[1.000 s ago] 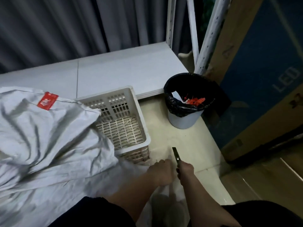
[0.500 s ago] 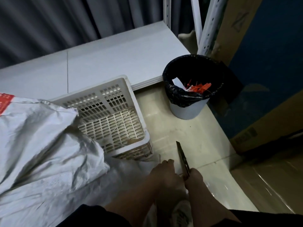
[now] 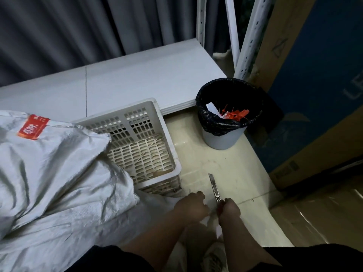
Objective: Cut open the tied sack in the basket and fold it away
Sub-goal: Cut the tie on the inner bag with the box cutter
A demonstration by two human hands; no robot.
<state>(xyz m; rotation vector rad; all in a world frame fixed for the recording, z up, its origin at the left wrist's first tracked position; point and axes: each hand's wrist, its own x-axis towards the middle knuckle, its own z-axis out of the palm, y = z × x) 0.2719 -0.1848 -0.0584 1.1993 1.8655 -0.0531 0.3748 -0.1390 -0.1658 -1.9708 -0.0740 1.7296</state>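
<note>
A large white woven sack (image 3: 51, 173) with a red label (image 3: 33, 129) lies slumped over the left side of a white slatted basket (image 3: 157, 138) and spreads onto the floor. My left hand (image 3: 191, 206) is curled and grips the sack's end just in front of the basket's near corner. My right hand (image 3: 229, 210) holds a utility knife (image 3: 214, 187) with its blade pointing away from me, close beside the left hand. What lies between the two hands is hidden by them.
A bin (image 3: 225, 114) lined with a black bag holds paper and orange scraps, right of the basket. A big cardboard box (image 3: 314, 95) stands at the right. A low white platform (image 3: 137, 75) and white rack posts (image 3: 249, 36) lie behind.
The view has shifted slightly. Both hands stay together at the sack's end, and the knife blade now stands more clearly apart from the left hand.
</note>
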